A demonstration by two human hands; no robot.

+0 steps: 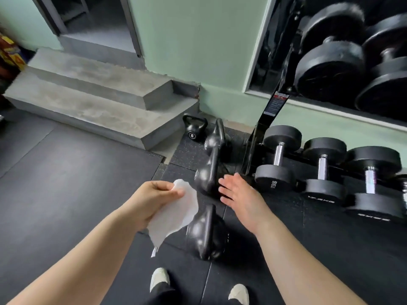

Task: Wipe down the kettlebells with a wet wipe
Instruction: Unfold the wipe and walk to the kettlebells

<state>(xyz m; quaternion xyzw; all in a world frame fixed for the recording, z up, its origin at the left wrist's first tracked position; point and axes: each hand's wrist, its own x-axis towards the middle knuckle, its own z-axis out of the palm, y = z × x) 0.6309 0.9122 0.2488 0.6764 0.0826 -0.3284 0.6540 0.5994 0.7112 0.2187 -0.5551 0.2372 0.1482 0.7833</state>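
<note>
- Across the lower centre of the frame, the left hand (152,199) is pinching a white wet wipe (176,214) between thumb and curled fingers; the sheet is hanging loose, its long axis slanting toward lower left.
- Right of it, the right hand (239,194) is reaching out, fingers straight and spread, holding nothing; whether it is touching a bell I cannot tell.
- The kettlebells (207,177) are standing upright on the floor mat (66,183), their row running from lower centre up toward the wall; handles are lying along that line, though the small kettlebell (193,129) at the far end is showing its loop face-on.
- Risks, in my judgement: a bell tipped by its handle could be rolling onto the shoes (159,279) just below; the dangling wipe could be dragging over the floor and picking up grit.
</note>
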